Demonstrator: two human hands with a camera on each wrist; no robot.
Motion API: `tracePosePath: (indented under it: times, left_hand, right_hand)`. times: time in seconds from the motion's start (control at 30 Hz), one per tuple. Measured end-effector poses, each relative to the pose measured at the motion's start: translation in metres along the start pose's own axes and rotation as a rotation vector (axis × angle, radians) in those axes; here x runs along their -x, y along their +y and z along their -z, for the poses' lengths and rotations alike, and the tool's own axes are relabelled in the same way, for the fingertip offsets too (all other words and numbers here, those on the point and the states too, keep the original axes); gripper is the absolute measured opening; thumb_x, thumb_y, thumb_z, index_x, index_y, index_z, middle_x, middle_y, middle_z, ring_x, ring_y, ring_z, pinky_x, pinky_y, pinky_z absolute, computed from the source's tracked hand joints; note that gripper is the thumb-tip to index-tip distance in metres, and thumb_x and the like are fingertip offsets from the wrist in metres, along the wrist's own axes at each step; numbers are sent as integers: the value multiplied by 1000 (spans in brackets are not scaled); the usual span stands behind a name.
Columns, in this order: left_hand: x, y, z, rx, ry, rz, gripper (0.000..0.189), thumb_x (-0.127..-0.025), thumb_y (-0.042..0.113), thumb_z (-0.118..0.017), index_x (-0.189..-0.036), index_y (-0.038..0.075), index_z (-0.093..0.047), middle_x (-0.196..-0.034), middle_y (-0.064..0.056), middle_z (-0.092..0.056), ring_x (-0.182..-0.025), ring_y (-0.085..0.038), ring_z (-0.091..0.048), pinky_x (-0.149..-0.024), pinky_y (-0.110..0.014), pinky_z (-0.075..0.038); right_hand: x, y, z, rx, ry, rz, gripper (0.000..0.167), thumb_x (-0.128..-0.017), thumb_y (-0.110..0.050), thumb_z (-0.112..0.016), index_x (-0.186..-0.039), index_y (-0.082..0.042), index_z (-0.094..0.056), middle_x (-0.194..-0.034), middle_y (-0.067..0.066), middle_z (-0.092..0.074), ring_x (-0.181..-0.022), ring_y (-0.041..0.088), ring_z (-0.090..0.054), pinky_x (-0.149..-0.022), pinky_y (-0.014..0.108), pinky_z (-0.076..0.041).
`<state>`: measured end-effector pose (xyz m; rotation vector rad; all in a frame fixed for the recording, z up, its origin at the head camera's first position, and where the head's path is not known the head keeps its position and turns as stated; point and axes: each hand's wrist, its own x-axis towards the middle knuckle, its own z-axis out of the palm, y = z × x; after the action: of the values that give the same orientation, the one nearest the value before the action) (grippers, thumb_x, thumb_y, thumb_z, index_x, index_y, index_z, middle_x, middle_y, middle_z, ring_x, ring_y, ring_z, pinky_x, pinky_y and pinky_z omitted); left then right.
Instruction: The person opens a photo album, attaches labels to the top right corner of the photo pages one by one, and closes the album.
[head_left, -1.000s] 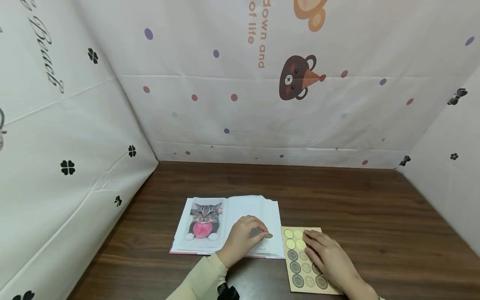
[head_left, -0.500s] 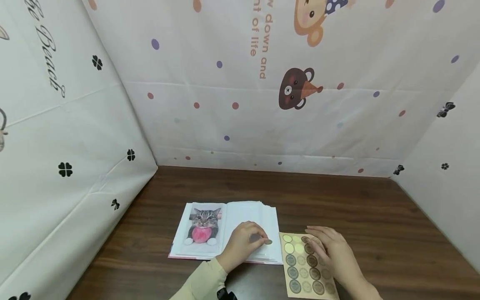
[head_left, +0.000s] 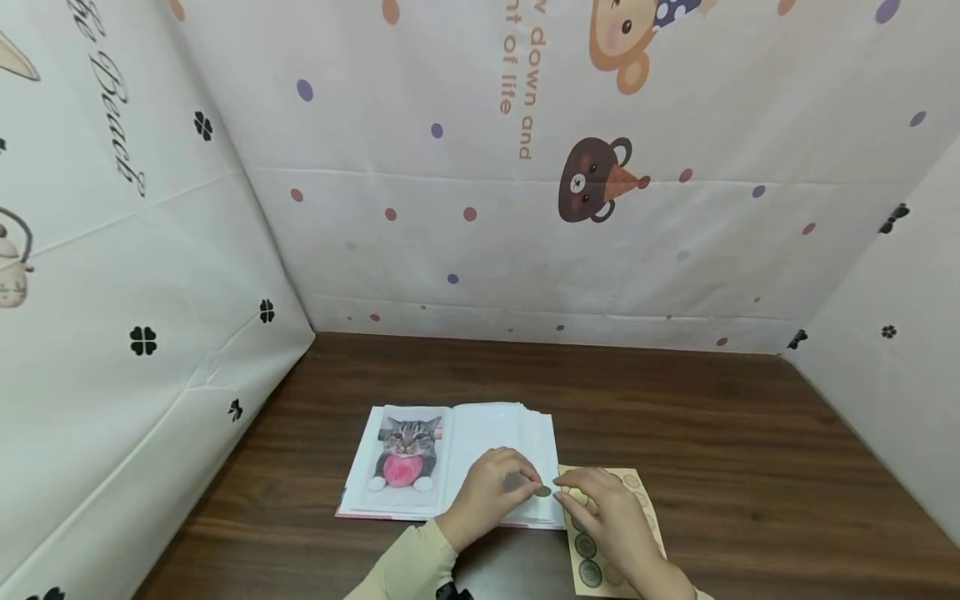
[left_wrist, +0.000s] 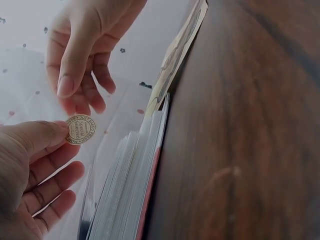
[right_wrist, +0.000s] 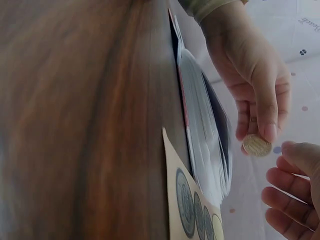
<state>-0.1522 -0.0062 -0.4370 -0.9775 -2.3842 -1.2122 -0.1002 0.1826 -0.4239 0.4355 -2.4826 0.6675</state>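
My left hand [head_left: 487, 490] pinches a small round gold sticker [left_wrist: 82, 130] between thumb and forefinger, above the right page of an open album [head_left: 489, 423]. "Special Selected" is printed on the sticker in the left wrist view. Close on its right is my right hand [head_left: 615, 518], thumb and forefinger parted, with a small gap to the sticker in the right wrist view [right_wrist: 257, 146]. Below the right hand lies a tan sheet of round stickers [head_left: 590, 583], partly covered by that hand. The sheet adjoins the album's right edge.
A cat picture with a pink heart [head_left: 405, 454] fills the album's left page. Album and sheet lie on a dark wooden table [head_left: 720, 433]. White printed cloth [head_left: 375, 258] walls the back and both sides. A black strap [head_left: 452, 592] shows at the left wrist.
My right hand has lifted from the sticker sheet and moved left to the sticker in my left hand. The left hand stays nearly in place, still pinching it. The head view has tilted slightly.
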Motion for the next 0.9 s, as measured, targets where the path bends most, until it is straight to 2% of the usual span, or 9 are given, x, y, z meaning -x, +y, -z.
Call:
tracePosePath:
  times: [0.13, 0.33, 0.5, 0.6, 0.77, 0.9]
  left_hand:
    - [0, 1, -2, -1, -3, -20, 8, -79, 20, -76, -77, 14, -71, -83, 5, -71, -84, -9, -64, -83, -23, -50]
    - [2, 2, -5, 15, -21, -27, 6, -81, 18, -75, -78, 14, -71, -83, 5, -71, -85, -9, -64, -83, -22, -49]
    - [3, 2, -7, 9, -23, -34, 7, -81, 19, -75, -79, 14, -72, -83, 5, -71, -85, -9, -64, -82, -22, -50]
    - [4, 3, -8, 6, -16, -41, 6, -82, 19, -75, -81, 14, -72, -85, 4, -71, -85, -10, -64, -82, -23, -50]
    - [4, 3, -7, -20, -3, -55, 12, -82, 19, -75, -93, 14, -72, -91, 3, -72, -89, -12, -66, -84, -24, -52]
    - [5, 3, 0, -69, -13, -73, 20, -82, 20, -76, -100, 15, -72, -99, 2, -73, -96, -13, -66, -88, -28, -51]
  right_hand:
    - [0, -1, -3, -20, 7, 1, 18, -70, -14, -82, -86, -20, -73, -91, -10, -72, -89, 13, -68, -77, 36, -57]
    - [2, 2, -8, -53, 30, 53, 19, -70, -13, -82, -81, -23, -70, -84, -16, -68, -83, 3, -66, -72, 27, -56]
    - [3, 3, -11, -41, 45, 78, 20, -69, -11, -82, -77, -23, -68, -80, -18, -65, -78, 0, -64, -69, 25, -53]
    - [3, 2, -11, -43, 35, 46, 20, -70, -10, -81, -77, -23, -67, -79, -17, -65, -78, -1, -62, -67, 23, -53]
    - [5, 2, -10, -78, 0, -65, 20, -74, -9, -79, -77, -25, -67, -81, -20, -63, -78, -3, -57, -63, 21, -51]
    - [6, 4, -10, -60, 12, -81, 18, -76, -12, -78, -77, -26, -67, -80, -21, -63, -80, 1, -58, -65, 23, -51]
